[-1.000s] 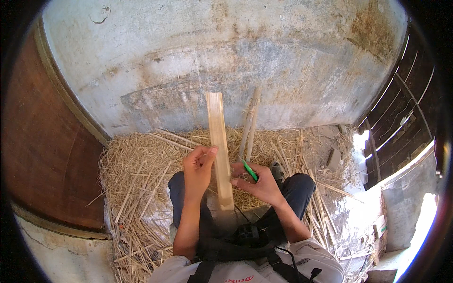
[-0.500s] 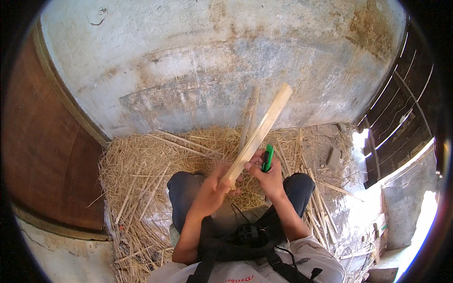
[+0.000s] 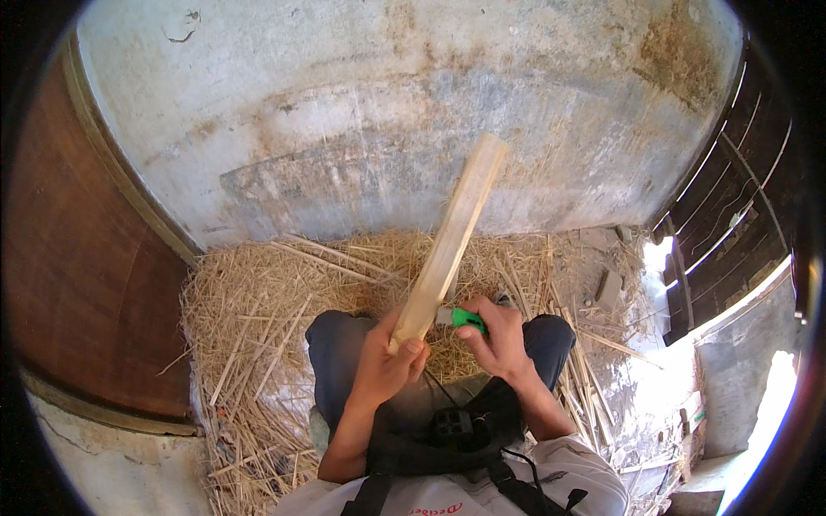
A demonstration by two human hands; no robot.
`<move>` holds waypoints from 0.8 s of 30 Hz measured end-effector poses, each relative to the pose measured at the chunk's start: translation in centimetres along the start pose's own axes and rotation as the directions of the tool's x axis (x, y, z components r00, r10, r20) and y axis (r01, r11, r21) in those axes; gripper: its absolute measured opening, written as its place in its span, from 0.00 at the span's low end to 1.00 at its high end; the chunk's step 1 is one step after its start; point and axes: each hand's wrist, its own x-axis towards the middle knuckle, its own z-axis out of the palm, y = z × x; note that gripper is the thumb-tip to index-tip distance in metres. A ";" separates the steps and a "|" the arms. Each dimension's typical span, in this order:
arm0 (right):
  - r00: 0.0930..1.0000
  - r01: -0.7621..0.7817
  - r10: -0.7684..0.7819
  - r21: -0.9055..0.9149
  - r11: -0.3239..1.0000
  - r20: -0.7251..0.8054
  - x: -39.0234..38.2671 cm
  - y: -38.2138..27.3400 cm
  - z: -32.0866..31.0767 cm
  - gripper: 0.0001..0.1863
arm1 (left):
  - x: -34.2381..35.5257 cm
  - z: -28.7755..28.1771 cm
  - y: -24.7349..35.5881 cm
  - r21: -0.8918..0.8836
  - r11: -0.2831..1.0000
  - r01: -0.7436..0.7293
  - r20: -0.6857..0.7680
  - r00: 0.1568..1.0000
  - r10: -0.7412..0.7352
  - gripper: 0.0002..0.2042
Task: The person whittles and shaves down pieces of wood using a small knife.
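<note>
My left hand (image 3: 385, 359) is closed around the lower end of a broad, pale yellow bamboo strip (image 3: 458, 220). The strip slants up and to the right, its far end in front of the wall. My right hand (image 3: 503, 341) grips a green utility knife (image 3: 468, 321). The knife's blade points left, close to the strip's right edge just above my left hand; whether it touches the strip I cannot tell. Both hands are above my lap, between my bent knees.
Straw-like shavings (image 3: 258, 284) cover the floor around me. Thin strips (image 3: 267, 344) lie at left, and more thin strips (image 3: 585, 387) at right. A stained wall (image 3: 344, 129) stands ahead, a brown panel (image 3: 103, 258) at left. A brick-like block (image 3: 608, 290) lies at right.
The bamboo strip has swung more upright, its top end moving left. My right hand has come away from the strip and lowered, turning the knife from upright to point left.
</note>
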 end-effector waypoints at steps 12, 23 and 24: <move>0.981 0.192 -0.187 -0.208 0.959 0.043 0.1 -2.8 0.0 0.21 | -0.8 0.4 0.8 0.059 0.997 -0.052 -0.073 0.996 0.056 0.19; 0.978 0.185 -0.204 -0.273 0.944 -0.039 0.5 -3.4 -0.7 0.21 | -1.1 0.0 0.9 0.299 0.953 -0.048 -0.117 0.989 0.087 0.15; 0.979 0.186 -0.203 -0.283 0.941 -0.032 0.5 -3.5 -0.8 0.21 | -1.1 -0.1 0.6 0.318 0.946 -0.062 -0.118 0.987 0.104 0.15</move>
